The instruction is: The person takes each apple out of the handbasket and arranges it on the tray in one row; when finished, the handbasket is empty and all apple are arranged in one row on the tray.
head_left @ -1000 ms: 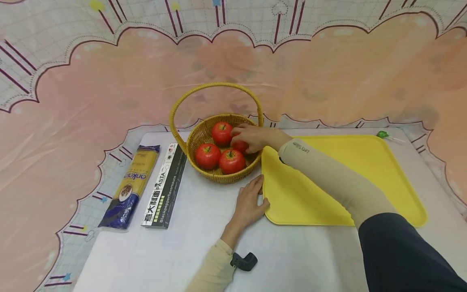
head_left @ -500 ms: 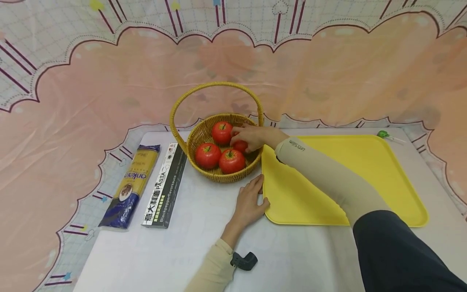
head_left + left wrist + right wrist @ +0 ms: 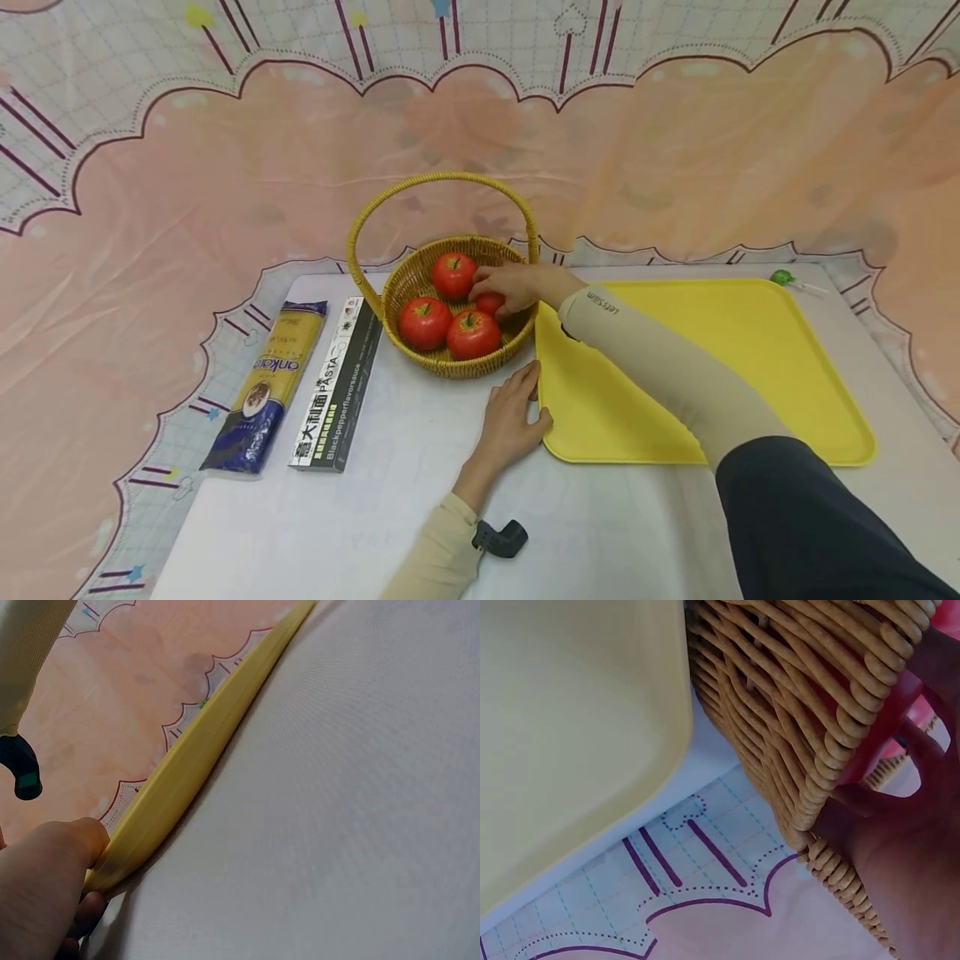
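In the head view my right hand [image 3: 510, 287] reaches over the right rim of a yellow wicker basket [image 3: 442, 364], its fingers curled round a red tomato [image 3: 489, 302]. Other tomatoes [image 3: 425, 323] lie beside it in the basket. The right wrist view shows red between the fingers and the woven side [image 3: 780, 712]. My left hand [image 3: 510, 421] is at the left edge of a yellow tray [image 3: 600, 408], near its front corner. Seen from the left wrist, the thumb [image 3: 82, 840] lies over the tray's rim and a fingertip shows below it.
A pasta packet [image 3: 266, 387] and a pasta box [image 3: 337, 383] lie left of the basket on the white table [image 3: 420, 492]. The basket's tall handle [image 3: 442, 177] arches overhead. Behind the tray's far right corner lies a lollipop with green top [image 3: 782, 277].
My right hand and forearm have shifted slightly left, with the fingers still around the tomato. The left hand stays at the tray's edge.
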Tool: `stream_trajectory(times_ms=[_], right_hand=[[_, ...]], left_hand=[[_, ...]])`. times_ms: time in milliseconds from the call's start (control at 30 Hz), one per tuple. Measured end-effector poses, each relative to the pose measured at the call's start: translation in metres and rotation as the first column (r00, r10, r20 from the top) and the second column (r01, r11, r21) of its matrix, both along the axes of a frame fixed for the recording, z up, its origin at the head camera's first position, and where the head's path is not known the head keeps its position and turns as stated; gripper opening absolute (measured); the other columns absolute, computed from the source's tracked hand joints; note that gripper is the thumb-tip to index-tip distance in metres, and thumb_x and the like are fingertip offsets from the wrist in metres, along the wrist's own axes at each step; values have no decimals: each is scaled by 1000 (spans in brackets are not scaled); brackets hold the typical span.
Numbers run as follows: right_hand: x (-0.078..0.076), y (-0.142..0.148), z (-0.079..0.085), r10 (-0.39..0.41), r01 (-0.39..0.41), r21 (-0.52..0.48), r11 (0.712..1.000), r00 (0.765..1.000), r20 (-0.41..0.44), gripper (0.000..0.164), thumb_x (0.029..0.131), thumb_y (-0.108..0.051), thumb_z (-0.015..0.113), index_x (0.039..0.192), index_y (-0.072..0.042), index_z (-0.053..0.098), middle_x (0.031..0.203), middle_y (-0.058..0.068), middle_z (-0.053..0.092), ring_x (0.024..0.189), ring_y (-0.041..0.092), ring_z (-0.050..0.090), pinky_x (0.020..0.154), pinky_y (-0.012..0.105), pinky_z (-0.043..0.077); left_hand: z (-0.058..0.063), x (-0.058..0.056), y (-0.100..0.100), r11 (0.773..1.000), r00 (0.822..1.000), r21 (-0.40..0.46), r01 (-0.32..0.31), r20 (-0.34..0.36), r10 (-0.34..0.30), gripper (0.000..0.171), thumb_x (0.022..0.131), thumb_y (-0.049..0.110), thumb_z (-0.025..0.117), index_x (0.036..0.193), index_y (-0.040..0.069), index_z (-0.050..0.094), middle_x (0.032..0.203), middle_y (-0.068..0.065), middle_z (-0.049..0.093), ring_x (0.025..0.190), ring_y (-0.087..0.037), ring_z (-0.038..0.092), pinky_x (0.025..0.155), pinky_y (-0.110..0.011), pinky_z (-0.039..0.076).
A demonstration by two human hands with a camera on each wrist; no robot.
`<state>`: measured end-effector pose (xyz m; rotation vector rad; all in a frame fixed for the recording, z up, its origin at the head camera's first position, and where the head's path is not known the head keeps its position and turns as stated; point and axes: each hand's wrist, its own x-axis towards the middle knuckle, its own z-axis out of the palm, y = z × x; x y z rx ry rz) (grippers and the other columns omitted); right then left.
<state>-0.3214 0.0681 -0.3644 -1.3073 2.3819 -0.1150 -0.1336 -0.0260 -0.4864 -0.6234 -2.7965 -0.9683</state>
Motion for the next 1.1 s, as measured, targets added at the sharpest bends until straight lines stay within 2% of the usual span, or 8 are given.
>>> stream_trajectory(times_ms=[333, 767, 1100], right_hand=[[4, 0, -4, -92, 92, 58, 994, 996, 7, 57, 88, -26, 64, 141, -17, 44, 148, 11, 32, 135, 33, 35, 112, 48, 26], [9, 3, -6, -98, 98, -7, 995, 995, -30, 53, 86, -24, 67, 135, -17, 50, 143, 10, 37, 129, 33, 41, 110, 47, 30], [11, 3, 4, -63, 59, -48, 997, 994, -91, 50, 83, -22, 67, 131, -16, 53, 137, 9, 40, 123, 33, 44, 106, 47, 34]], left_hand=[[1, 0, 1, 1000, 999, -13, 9, 36, -9, 66, 83, 23, 58, 144, 7, 39, 146, -5, 44, 127, -18, 47, 88, -31, 36], [0, 1, 1, 1000, 1000, -10, 4, 17, -3, 65, 82, 23, 57, 143, 7, 40, 145, -5, 45, 125, -18, 49, 86, -31, 36], [0, 0, 0, 1000, 1000, -15, -2, 25, 2, 66, 82, 23, 57, 144, 7, 40, 145, -5, 44, 123, -18, 49, 86, -31, 36]])
